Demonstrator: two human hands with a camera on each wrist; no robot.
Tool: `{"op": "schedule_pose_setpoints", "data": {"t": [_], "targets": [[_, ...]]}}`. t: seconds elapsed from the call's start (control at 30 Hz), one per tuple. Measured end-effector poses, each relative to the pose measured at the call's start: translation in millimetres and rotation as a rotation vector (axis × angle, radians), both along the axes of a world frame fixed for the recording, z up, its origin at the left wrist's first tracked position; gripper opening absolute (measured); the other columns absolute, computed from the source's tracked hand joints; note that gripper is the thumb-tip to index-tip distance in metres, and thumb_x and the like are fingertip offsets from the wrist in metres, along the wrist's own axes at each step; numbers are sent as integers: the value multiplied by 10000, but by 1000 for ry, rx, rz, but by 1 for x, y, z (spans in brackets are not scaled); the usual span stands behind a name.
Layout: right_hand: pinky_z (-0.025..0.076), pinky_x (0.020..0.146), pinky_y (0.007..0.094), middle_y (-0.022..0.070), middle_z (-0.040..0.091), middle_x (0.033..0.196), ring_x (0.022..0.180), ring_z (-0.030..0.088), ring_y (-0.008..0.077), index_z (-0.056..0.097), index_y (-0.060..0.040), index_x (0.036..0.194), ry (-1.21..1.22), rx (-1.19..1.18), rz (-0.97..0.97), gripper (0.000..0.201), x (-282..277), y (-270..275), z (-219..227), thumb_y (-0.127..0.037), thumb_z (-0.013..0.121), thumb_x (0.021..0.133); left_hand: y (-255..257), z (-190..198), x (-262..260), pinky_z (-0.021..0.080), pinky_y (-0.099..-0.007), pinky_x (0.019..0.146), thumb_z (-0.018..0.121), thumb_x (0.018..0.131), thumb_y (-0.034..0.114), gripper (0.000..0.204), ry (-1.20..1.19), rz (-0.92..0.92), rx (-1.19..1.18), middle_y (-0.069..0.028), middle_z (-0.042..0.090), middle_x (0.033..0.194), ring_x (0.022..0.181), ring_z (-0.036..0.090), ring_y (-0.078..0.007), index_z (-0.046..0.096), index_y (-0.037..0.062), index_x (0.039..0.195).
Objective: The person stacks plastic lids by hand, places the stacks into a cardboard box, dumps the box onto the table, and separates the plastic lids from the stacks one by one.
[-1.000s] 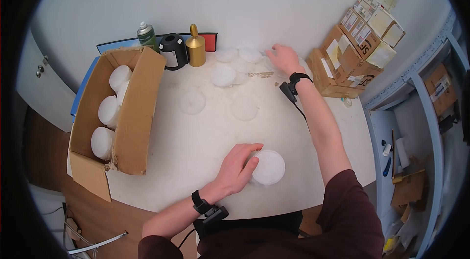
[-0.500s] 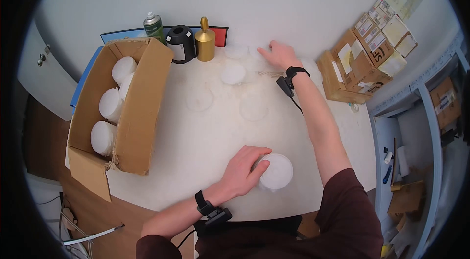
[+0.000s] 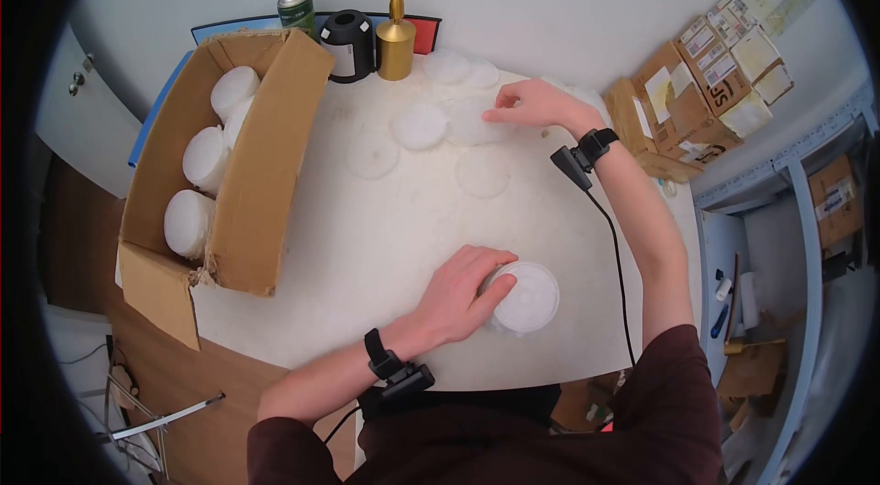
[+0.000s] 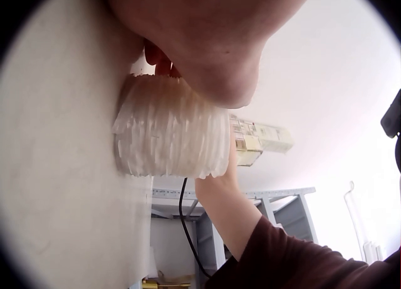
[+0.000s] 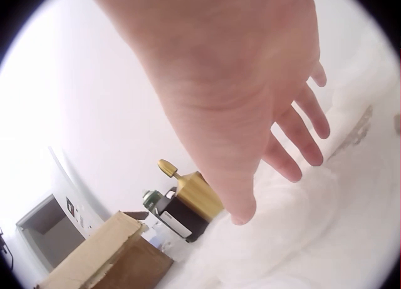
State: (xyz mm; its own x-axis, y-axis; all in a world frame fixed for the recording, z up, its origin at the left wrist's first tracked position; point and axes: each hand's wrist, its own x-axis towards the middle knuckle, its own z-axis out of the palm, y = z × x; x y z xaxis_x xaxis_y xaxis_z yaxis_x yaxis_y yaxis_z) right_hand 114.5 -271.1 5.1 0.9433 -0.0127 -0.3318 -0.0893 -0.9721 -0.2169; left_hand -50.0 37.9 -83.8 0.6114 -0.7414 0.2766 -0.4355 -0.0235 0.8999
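My left hand (image 3: 456,294) curls round a stack of round translucent plastic lids (image 3: 527,297) near the table's front edge. Side-on in the left wrist view, the stack (image 4: 175,129) shows many thin, ragged-edged layers packed together. Farther back, my right hand (image 3: 533,107) hovers with its fingertips right at a clear lid (image 3: 470,126) lying flat. In the right wrist view the fingers (image 5: 302,135) are spread and the thumb stands apart from them. A whiter lid (image 3: 420,126) lies left of that hand, and two fainter lids (image 3: 483,174) (image 3: 375,158) lie nearer me.
An open cardboard box (image 3: 252,178) with several white round tubs or stacks (image 3: 205,158) stands at the left. Behind are a spray can (image 3: 295,8), a black canister (image 3: 348,45) and a gold bottle (image 3: 395,49). Parcels (image 3: 701,82) are piled at the back right; more lids (image 3: 446,66) lie near the wall.
My right hand has come back from near the wall, over the clear lids, its fingers pointing lower now. My left hand keeps its grip on the stack; the view has shifted slightly.
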Motion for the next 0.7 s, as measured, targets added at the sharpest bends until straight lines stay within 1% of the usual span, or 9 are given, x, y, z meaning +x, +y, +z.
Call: {"op": "schedule_pose_setpoints", "data": {"t": [0.03,0.1,0.23,0.3,0.33,0.4,0.53,0.6,0.7], "targets": [[606,975,434,130,788,1232,1159,734,311,710,-127,1432,3,0,2,654,5,0,1,-598,703,979,0,-1,0,539,-445,993,626,1112,341,392,3,2,0,-153,736,1205,1135,659,-356,710,23,1326],[602,972,440,131,787,1238,1140,734,309,683,-113,1460,-38,13,-116,654,15,-3,3,-572,697,995,-2,-2,-1,538,-449,1000,629,1110,350,398,-3,5,-1,-156,737,1212,1141,660,-361,711,25,1325],[586,1028,459,153,772,1296,1191,724,329,668,-99,1481,-206,116,-113,669,24,10,-19,-567,684,1003,-2,0,-1,537,-449,1005,629,1110,350,398,12,5,3,-158,738,1219,1146,659,-361,711,25,1324],[532,1134,459,182,721,1427,1316,679,337,662,-94,1499,-287,42,25,675,27,24,-30,-561,691,1012,0,1,0,537,-446,1010,627,1112,357,404,8,0,2,-160,738,1228,1151,658,-358,710,25,1327],[532,1134,459,182,721,1427,1316,679,337,662,-94,1499,-283,45,31,675,26,33,-29,-561,691,1012,1,1,0,537,-446,1010,627,1112,357,404,12,6,4,-160,738,1228,1151,658,-358,710,25,1327],[523,1157,467,189,695,1477,1351,658,365,636,-98,1530,-104,-40,66,701,21,48,-24,-556,698,1003,1,0,0,536,-445,1008,624,1117,361,406,20,-4,4,-161,736,1230,1153,656,-357,707,26,1330],[535,1130,461,193,715,1446,1331,671,363,670,-98,1493,-68,-76,129,675,-9,64,-9,-556,701,998,4,6,1,521,-467,1058,598,1106,284,373,82,-33,55,-179,726,1260,1190,656,-379,693,26,1359],[552,1085,459,208,744,1372,1294,687,369,712,-87,1427,47,-17,180,633,-25,70,9,-547,713,992,3,4,0,522,-468,1049,599,1106,282,369,47,-23,8,-174,724,1239,1173,657,-377,691,25,1355],[563,1045,459,216,767,1297,1251,703,377,745,-76,1360,70,22,162,548,-27,68,24,-494,709,1007,2,5,0,524,-467,1048,602,1102,277,366,40,-22,11,-172,724,1244,1173,656,-376,691,24,1351]]}}
